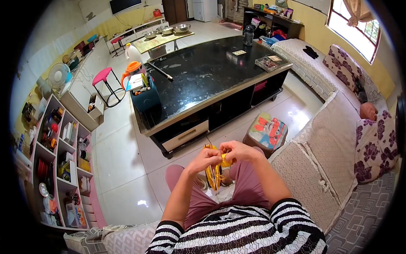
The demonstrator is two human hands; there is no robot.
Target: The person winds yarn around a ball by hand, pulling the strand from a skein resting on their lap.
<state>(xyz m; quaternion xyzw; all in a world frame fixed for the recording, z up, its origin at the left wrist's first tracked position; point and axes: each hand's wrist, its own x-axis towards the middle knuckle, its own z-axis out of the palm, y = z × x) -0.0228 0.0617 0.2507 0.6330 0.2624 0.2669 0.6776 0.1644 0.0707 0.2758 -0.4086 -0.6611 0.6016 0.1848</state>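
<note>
Just above my lap, my left hand is closed with its fingertips pinched on a yellow strip-like piece. From the other side my right hand pinches the same piece, so the two hands almost meet. A narrow bundle of golden-yellow strips hangs below my left hand between my knees. Its exact kind is too small to make out, and my fingers cover part of the yellow piece.
A black-topped table stands ahead, with a patterned stool close by my right knee. Quilted sofa cushions lie to the right. At left are a shelf unit and a pink stool.
</note>
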